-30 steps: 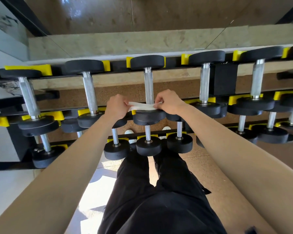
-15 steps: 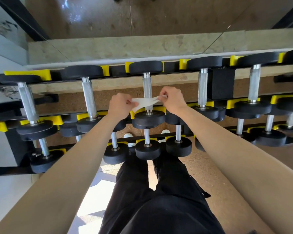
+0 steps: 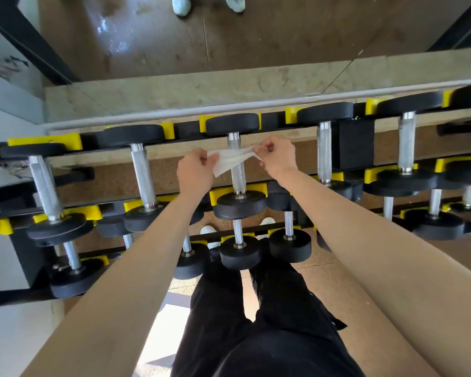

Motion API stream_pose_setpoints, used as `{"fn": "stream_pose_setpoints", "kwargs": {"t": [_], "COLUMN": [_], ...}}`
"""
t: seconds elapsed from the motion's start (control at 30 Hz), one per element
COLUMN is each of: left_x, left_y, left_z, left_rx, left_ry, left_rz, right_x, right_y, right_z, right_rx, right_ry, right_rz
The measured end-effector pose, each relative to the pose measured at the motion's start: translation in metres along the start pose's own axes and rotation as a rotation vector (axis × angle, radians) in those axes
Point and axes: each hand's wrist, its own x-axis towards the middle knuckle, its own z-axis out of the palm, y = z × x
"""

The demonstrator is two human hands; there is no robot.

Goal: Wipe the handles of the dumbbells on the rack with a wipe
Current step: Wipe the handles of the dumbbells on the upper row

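Currently the wipe (image 3: 229, 161) is stretched across the centre top-row handle (image 3: 238, 178), toward its far end; left hand (image 3: 195, 172) and right hand (image 3: 276, 156) each have their grip pinched on one end. Judged early: no handle looks finished, and the other dumbbells (image 3: 143, 175) on the rack (image 3: 354, 148) are left. Rack ends are cut off; wipe-to-handle contact is unclear.

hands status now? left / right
Left hand: closed, pinching the left end of the wipe.
Right hand: closed, pinching the wipe's right end, stretched across the dumbbell handle.
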Motion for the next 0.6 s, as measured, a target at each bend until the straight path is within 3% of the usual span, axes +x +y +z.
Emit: {"fn": "stream_pose_setpoints", "kwargs": {"t": [0.13, 0.3, 0.47, 0.6], "left_x": [0.013, 0.009, 0.012, -0.001], "left_y": [0.003, 0.024, -0.006, -0.020], "left_z": [-0.004, 0.010, 0.001, 0.007], "left_rx": [-0.080, -0.115, -0.019, -0.017], "left_ry": [0.093, -0.033, 0.000, -0.184], "left_rz": [-0.149, 0.031, -0.195, -0.086], "right_x": [-0.003, 0.014, -0.005, -0.001], "right_y": [-0.018, -0.004, -0.013, 0.005], "right_z": [0.018, -0.003, 0.009, -0.005], "right_rx": [0.002, -0.042, -0.078, -0.194], "right_ry": [-0.033, 0.092, -0.183, -0.155], "right_rz": [-0.091, 0.058, -0.157, -0.168]}}
